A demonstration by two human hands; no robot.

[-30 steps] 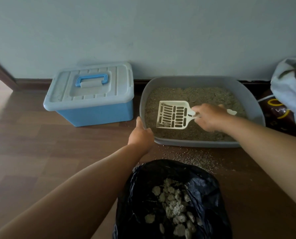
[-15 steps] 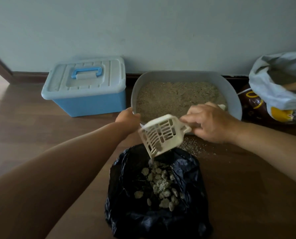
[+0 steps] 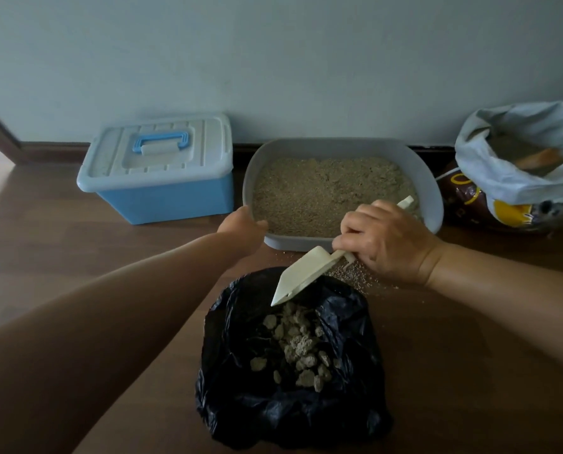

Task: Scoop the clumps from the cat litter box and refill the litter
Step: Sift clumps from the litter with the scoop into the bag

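A grey litter box (image 3: 432,191) filled with tan litter stands against the wall. My left hand (image 3: 240,226) grips its front left rim. My right hand (image 3: 383,239) holds a cream slotted scoop (image 3: 301,275) by the handle, turned face down with its tip over the open black rubbish bag (image 3: 240,404). Several grey clumps (image 3: 301,348) lie inside the bag. An open litter sack (image 3: 516,165) with a white lining sits to the right of the box.
A blue storage box (image 3: 158,168) with a pale lid and blue handle stands left of the litter box. Spilled litter grains (image 3: 352,273) dot the wooden floor between box and bag. The wall runs close behind everything.
My right hand carried the scoop out of the litter box, over the bag, and tipped it face down; the clumps fell in. My left hand stayed on the rim.
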